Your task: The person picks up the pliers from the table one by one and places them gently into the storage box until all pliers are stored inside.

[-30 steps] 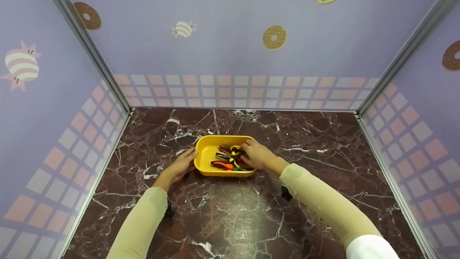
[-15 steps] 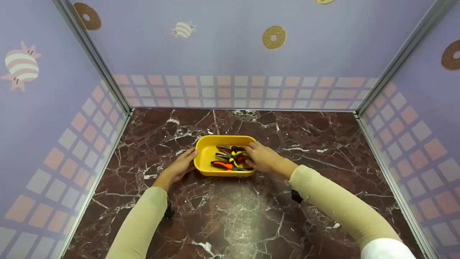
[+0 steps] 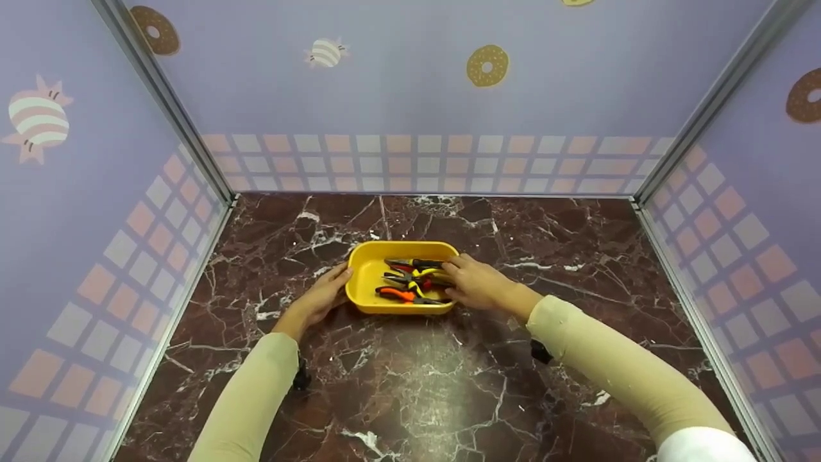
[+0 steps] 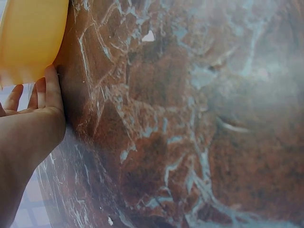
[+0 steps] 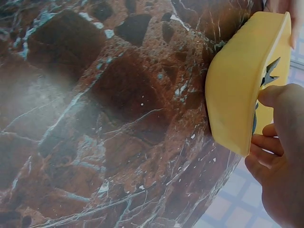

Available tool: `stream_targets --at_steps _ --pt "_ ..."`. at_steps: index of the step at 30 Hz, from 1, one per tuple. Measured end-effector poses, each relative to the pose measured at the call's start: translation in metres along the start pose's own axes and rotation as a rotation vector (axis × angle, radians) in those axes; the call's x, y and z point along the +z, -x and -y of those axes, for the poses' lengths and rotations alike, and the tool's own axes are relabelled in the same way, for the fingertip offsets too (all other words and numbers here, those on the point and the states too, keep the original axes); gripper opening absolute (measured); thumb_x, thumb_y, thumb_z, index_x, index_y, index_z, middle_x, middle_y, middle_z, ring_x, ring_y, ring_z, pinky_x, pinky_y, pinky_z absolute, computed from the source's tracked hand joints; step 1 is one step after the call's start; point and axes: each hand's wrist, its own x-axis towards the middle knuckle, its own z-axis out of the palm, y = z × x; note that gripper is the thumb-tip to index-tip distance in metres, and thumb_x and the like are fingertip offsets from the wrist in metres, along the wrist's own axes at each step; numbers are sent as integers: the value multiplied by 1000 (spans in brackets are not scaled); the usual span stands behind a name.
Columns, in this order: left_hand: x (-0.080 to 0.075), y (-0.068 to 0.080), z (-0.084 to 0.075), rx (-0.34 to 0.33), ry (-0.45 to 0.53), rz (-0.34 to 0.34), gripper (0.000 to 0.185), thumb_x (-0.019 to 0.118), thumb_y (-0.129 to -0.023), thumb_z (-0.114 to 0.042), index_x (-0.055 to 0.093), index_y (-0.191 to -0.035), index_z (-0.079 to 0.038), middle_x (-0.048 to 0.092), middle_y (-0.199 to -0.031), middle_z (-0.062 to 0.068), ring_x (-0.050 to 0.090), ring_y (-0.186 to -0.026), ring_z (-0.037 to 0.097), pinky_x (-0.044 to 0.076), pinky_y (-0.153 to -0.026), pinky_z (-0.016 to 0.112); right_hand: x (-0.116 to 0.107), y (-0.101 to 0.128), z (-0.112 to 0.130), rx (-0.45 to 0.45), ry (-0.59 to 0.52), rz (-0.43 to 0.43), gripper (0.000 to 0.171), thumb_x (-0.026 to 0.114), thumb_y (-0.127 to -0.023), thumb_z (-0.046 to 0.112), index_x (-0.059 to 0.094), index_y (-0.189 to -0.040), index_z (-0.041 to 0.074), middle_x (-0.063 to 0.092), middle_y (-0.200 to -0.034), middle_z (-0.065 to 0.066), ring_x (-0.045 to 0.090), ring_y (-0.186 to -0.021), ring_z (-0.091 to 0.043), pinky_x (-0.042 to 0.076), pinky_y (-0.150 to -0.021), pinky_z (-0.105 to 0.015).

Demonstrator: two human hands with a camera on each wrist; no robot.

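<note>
Right hand (image 3: 478,285) covers the yellow tray's (image 3: 365,282) right rim and pliers' (image 3: 410,279) ends; individual pliers indistinguishable.

Both arms in beige sleeves reach forward, forearms angled inward. The left hand (image 3: 319,297) lies flat with fingers straight and together. The right hand (image 3: 478,287) has its fingers loosely curled, thumb forward.

head looks down; wrists closely share tray (image 3: 365,266).

No text, label, brand, number or sign can be read anywhere in these views.
</note>
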Motion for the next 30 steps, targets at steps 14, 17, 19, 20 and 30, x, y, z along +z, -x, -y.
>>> stream_targets --at_steps 14,17,19,20,30 --pt "2 1 -21 -50 -36 6 58 38 -118 -21 19 -170 -9 32 -168 21 44 -148 37 40 -121 52 -9 17 -2 -60 27 -35 65 77 -98 33 57 -142 -10 61 -137 -24 57 -127 -39 55 -105 -51" --pt "2 1 -26 -66 -56 0 58 37 -117 -18 17 -171 -10 32 -168 20 48 -145 37 45 -118 52 -10 21 -4 -98 38 -43 64 77 -98 34 58 -141 -10 62 -134 -25 59 -124 -40 55 -105 -51" --pt "3 1 -30 -73 -74 -9 57 37 -117 -15 19 -171 -11 34 -166 19 51 -142 37 49 -114 51 -12 25 -5 -116 34 -49 63 77 -98 33 58 -141 -9 62 -134 -24 59 -124 -40 55 -105 -51" --pt "3 1 -32 -74 -87 -13 58 37 -116 -14 19 -171 -11 34 -166 19 53 -140 38 51 -112 51 -13 27 -6 -121 26 -50 63 77 -97 33 58 -141 -8 62 -135 -24 59 -124 -40 55 -105 -51" --pt "17 -1 -62 64 -609 -142 71 50 -109 -16 14 -166 6 25 -167 33 37 -149 47 37 -122 55 -34 44 -19 -75 -10 6 70 78 -96 42 56 -147 -2 58 -143 -22 56 -128 -39 53 -108 -53"
